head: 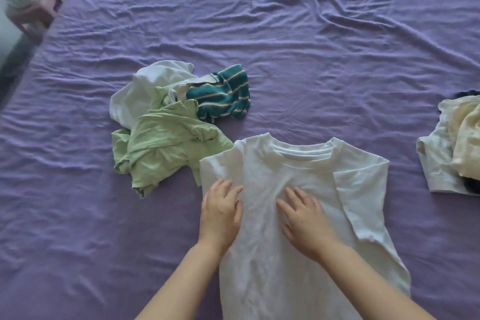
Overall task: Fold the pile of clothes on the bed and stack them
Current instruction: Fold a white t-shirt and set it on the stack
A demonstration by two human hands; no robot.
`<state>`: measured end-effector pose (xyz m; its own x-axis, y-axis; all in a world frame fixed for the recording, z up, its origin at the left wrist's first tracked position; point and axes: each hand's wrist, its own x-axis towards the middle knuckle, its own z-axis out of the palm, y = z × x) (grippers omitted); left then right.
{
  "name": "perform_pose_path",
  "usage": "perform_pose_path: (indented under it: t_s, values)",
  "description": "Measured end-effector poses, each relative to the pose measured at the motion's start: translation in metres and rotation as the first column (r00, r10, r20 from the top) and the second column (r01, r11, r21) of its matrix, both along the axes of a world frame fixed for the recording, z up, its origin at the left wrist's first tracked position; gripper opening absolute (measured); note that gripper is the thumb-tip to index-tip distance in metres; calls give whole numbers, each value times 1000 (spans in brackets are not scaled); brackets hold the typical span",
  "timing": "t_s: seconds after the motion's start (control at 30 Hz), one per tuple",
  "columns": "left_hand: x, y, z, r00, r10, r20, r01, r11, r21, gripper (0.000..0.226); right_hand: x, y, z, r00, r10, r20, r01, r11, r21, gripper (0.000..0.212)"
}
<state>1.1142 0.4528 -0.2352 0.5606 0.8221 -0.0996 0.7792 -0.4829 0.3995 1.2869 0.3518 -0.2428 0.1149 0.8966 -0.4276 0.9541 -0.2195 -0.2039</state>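
A big bed with a wrinkly purple sheet [311, 47] carries everything. A white cotton T-shirt [293, 176] lies flat at its near edge. Beside it sits a messy pile of green, white and striped clothes [166, 125]. The left hand [222, 212] and right hand [304, 218] press flat on the shirt, fingers straight, holding nothing.

Wrinkled purple bedsheet [311, 41] fills the view (pinkish stool [39, 11] stands beside it).
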Motion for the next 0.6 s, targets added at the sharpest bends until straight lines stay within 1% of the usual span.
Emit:
perform_pose_path:
  t_s: [0.07, 0.13, 0.2, 0.27, 0.3, 0.4, 0.43, 0.47, 0.5, 0.57, 0.6]
  values:
    - [-15, 17, 0, 998, 64, 1, -64, 998, 24, 39, -15, 23, 2, 996, 47, -82, -46, 999, 16, 62]
    - [-23, 36, -3, 994, 108, -5, -108, 993, 57, 43, -28, 40, 3, 987, 119, -111, -121, 993, -9, 62]
    - [-24, 55, -1, 991, 119, -69, -118, 993, 15, 54, -38, 56, 2, 982, 148, -121, -152, 988, -25, 63]
    - [-20, 72, -2, 983, 98, -158, -107, 993, -47, 61, -46, 68, 2, 980, 145, -139, -145, 989, 8, 66]
    - [-18, 79, 0, 977, 92, -192, -103, 994, -47, 59, -49, 72, 2, 979, 140, -147, -137, 990, 29, 67]
    - [-17, 88, 13, 950, 107, -292, -110, 994, 5, 31, -54, 74, -1, 981, 113, -157, -98, 990, 99, 70]
    - [-19, 87, 15, 953, 113, -283, -111, 994, 24, 30, -56, 74, -1, 982, 94, -163, -78, 992, 102, 71]
    - [-22, 86, 17, 964, 111, -240, -107, 994, 31, 30, -58, 73, -2, 983, 82, -165, -68, 994, 91, 71]
    - [-25, 84, 19, 980, 108, -167, -106, 994, 24, 30, -60, 72, -4, 985, 77, -157, -66, 995, 75, 72]
    - [-28, 85, 27, 991, 135, -23, -137, 988, -71, 27, -64, 75, -7, 989, 65, -136, -59, 997, 54, 74]
    - [-28, 87, 31, 983, 182, 4, -179, 971, -156, 30, -67, 79, -8, 990, 51, -129, -45, 998, 47, 75]
